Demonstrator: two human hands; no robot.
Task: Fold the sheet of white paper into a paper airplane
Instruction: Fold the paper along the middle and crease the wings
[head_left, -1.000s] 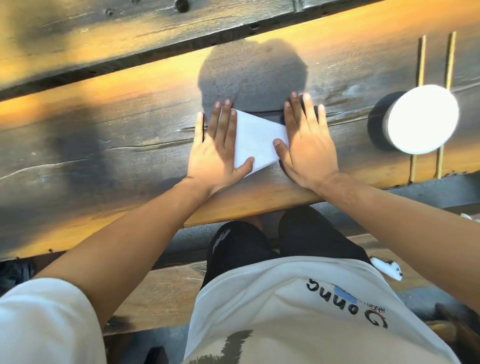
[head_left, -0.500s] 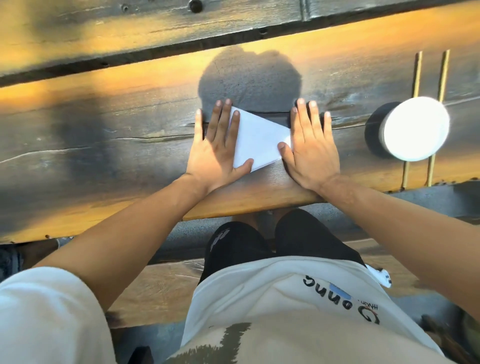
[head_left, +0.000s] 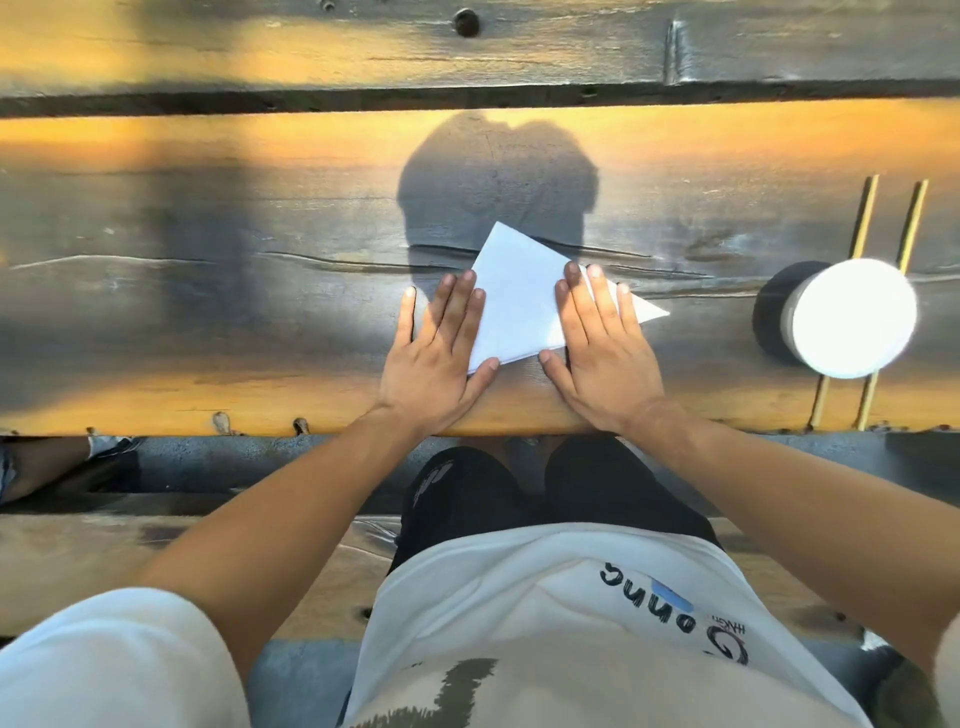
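The white paper (head_left: 519, 306) lies folded into a pointed, triangular shape on the dark wooden table (head_left: 208, 312), near its front edge. One corner points away from me and a thin tip sticks out to the right. My left hand (head_left: 436, 348) lies flat on the table with its thumb and finger edge on the paper's left side. My right hand (head_left: 602, 353) lies flat over the paper's right part, fingers spread, hiding that section.
A round white-topped object (head_left: 852, 317) stands on the table at the right, over two thin yellow strips (head_left: 865, 218). A dark gap (head_left: 311, 101) runs between the table planks at the back. A wooden bench (head_left: 78, 561) and my legs are below the table edge.
Both hands have slid back toward me along the paper. The paper's far corner and right tip, hidden before, now show beyond my fingers.
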